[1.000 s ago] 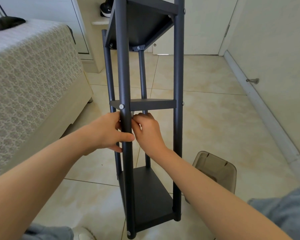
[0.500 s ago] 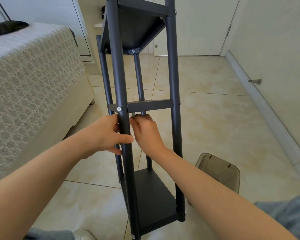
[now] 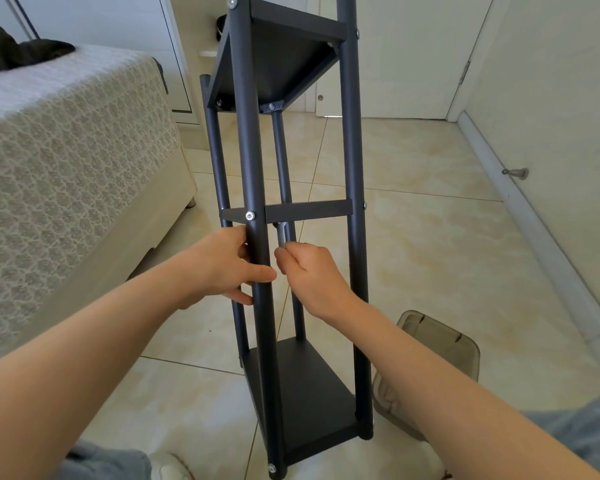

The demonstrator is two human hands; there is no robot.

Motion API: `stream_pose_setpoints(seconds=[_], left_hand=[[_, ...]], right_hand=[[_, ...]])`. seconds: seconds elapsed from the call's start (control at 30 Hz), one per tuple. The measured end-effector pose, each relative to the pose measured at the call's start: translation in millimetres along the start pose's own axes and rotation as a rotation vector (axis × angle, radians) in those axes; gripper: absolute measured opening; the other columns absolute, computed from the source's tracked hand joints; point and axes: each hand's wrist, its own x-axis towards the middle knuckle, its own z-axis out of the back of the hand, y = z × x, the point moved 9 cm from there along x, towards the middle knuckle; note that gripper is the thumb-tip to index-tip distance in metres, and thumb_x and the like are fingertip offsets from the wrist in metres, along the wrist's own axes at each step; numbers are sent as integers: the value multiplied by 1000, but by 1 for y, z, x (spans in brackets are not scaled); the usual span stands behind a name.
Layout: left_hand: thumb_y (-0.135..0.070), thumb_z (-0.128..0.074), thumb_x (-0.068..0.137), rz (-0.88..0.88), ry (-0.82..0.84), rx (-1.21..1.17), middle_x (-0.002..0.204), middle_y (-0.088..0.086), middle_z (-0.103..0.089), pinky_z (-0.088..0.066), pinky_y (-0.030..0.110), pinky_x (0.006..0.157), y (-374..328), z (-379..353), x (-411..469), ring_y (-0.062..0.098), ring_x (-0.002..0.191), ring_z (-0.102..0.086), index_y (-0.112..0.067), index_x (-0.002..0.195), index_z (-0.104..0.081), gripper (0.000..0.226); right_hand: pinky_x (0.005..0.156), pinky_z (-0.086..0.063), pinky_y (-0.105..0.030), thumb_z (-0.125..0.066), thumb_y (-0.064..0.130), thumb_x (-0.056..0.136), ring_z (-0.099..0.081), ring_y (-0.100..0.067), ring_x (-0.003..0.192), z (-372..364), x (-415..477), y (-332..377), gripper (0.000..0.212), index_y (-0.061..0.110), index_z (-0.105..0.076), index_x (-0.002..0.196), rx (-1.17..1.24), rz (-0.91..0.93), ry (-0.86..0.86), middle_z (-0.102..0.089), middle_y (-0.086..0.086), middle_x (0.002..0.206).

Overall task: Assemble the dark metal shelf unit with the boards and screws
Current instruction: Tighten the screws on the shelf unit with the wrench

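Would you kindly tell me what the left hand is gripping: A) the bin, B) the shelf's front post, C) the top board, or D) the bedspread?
B: the left hand has its thumb and fingers curled round the front post, just below the middle board, while the right hand holds a small silver tool.

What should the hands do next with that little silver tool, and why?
Probably turn the tool with the right hand to tighten the joint under the middle board: its tip points up beneath that board, and the left hand grips the front pole, steadying it.
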Motion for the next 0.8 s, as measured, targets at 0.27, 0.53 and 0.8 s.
stream_pose_setpoints(seconds=[0.27,0.53,0.8], left_hand=[[-11,-76,87,-19,8,25,121,8,-63,-63,46,79,-2,-1,-2,28,103,-69,-12,134,-50,54],[-10,-76,87,-15,23,39,121,8,-63,-63,45,79,-1,1,1,26,103,-69,-13,133,-51,53],[-8,-77,85,-3,17,1,113,6,-65,-63,45,76,3,5,2,25,98,-70,-13,128,-53,49]], right_hand=[[68,-50,-43,-42,24,103,-55,-20,66,6,-1,5,33,17,-53,72,-24,45,-82,-56,-7,68],[71,-53,-46,-46,17,101,-54,-18,70,6,1,12,26,10,-60,81,-75,138,-177,-54,3,70],[76,-52,-47,-50,14,100,-58,-24,79,-4,12,12,22,2,-64,90,-95,193,-259,-65,-13,83]])
